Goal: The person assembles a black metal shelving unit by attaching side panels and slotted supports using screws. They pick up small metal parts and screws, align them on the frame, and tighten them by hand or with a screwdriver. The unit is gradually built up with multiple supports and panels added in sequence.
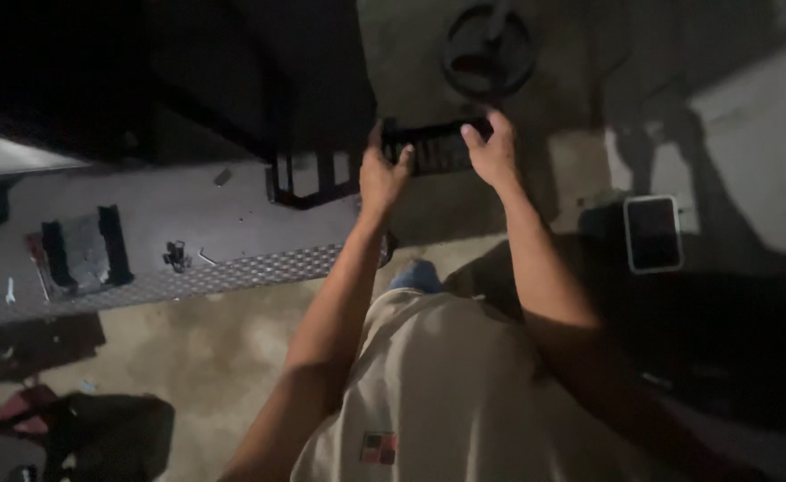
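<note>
You held a black slotted rectangular part (433, 147) between both hands, out in front of you and above the concrete floor (214, 357), just past the right end of the metal surface (187, 268). Your left hand (382, 174) had its grip clenched on the part's left end, thumb over the top edge. Your right hand (493, 152) had its grip closed on the right end, fingers wrapped behind and thumb in front. The part sat level between the two hands.

On the surface, a black bracket frame (312, 178) stood near its right end, just beside your left hand. Toward the left end lay a grey plate with two black rails (85, 250), and beside that a small dark clump of hardware (176, 256). A small wrench (10, 290) lay at the front left edge.

A round black wheel-shaped piece (488, 49) rested on the floor beyond the part. A phone-like device (653, 234) with a pale rim lay to your right, well apart from your hands. The light was dim, so finer detail on the part could not be made out.
</note>
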